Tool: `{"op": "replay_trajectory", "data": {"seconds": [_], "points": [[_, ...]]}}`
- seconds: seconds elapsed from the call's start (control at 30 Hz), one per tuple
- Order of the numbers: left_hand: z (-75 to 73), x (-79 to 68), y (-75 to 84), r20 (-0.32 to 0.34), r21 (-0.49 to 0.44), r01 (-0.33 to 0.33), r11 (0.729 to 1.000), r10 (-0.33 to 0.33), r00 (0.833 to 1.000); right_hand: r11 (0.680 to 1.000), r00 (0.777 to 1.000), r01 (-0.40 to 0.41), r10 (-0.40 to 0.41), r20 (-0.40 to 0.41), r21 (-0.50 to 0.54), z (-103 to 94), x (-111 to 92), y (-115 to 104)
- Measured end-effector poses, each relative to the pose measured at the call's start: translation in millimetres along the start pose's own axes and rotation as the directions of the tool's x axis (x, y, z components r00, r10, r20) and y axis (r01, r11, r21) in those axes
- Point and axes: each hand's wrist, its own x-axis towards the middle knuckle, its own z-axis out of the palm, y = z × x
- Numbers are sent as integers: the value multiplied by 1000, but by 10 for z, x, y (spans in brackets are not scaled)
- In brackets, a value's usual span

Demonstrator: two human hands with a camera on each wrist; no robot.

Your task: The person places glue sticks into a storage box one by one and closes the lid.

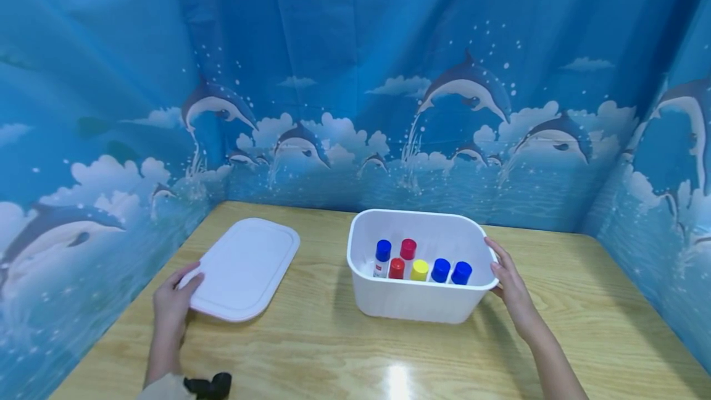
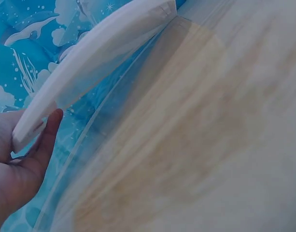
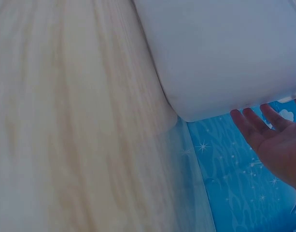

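A white, rounded rectangular lid (image 1: 247,267) is on the left side in the head view. My left hand (image 1: 174,298) pinches its near left edge, thumb on top and fingers beneath; the left wrist view shows the lid (image 2: 94,53) raised at a slant over the tabletop. To the right stands a white plastic bin (image 1: 413,301). My right hand (image 1: 513,286) holds the bin's right end at the rim, with its fingers below the rim against the outer wall in the right wrist view. Several small capped containers stand inside, with blue caps (image 1: 383,249), red caps (image 1: 408,248) and a yellow cap (image 1: 419,270).
Both things are over a wood-grain table (image 1: 311,350). A blue curtain (image 1: 344,79) printed with dolphins and clouds encloses the back and both sides. A small black object (image 1: 213,384) is at the left sleeve.
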Motion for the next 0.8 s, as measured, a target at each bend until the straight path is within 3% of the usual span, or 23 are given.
{"op": "replay_trajectory", "data": {"seconds": [0.3, 0.47, 0.6, 0.67, 0.8], "points": [[29, -24, 113, -10, -192, 18, 981, -20, 1000, 1000, 1000, -2, 2, 2, -8, -3, -8, -3], [68, -35, 219, -8, -347, 43, 937, -48, 999, 1000, 1000, 5, -5, -1, -13, -12, -17, 8], [98, 72, 174, -13, -444, -8, 896, 2, 1000, 1000, 1000, 6, -6, -3, -10, -18, -19, 11], [98, 121, 151, -19, -457, -34, 889, 28, 999, 1000, 1000, 6, -6, 1, -5, -17, -17, 11], [105, -26, 416, 8, -492, 25, 870, -25, 1000, 1000, 1000, 5, -5, 7, 3, -13, -1, 5]]}}
